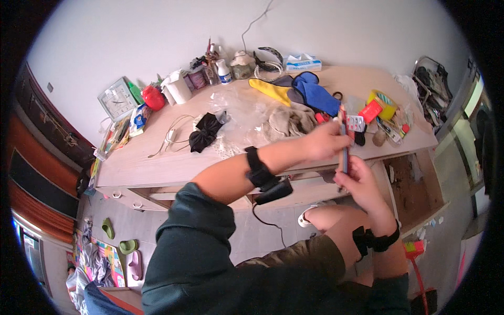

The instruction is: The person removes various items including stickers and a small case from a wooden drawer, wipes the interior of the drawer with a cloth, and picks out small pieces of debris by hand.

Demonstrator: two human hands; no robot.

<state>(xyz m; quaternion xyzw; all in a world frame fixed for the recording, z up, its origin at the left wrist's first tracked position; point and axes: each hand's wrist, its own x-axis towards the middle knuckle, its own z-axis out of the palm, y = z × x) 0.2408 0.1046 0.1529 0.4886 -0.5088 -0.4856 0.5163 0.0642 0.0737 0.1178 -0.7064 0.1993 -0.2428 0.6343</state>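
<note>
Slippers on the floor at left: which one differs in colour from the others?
The pink slipper, lowest in the picture; the other two slippers are green.

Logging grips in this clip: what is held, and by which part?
Slim, long thing, kind unclear: right hand grips its lower part; left hand touches its upper part.

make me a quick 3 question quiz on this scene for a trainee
1. True or false: the tissue box sits at the front edge of the table.
2. Which lies left of the black bow-shaped item? A) white cable B) yellow tape roll C) blue cloth
3. Which grip is higher in the picture on the thin, long item?

Key:
1. False; the tissue box is at the back.
2. A
3. The left grip.
</note>
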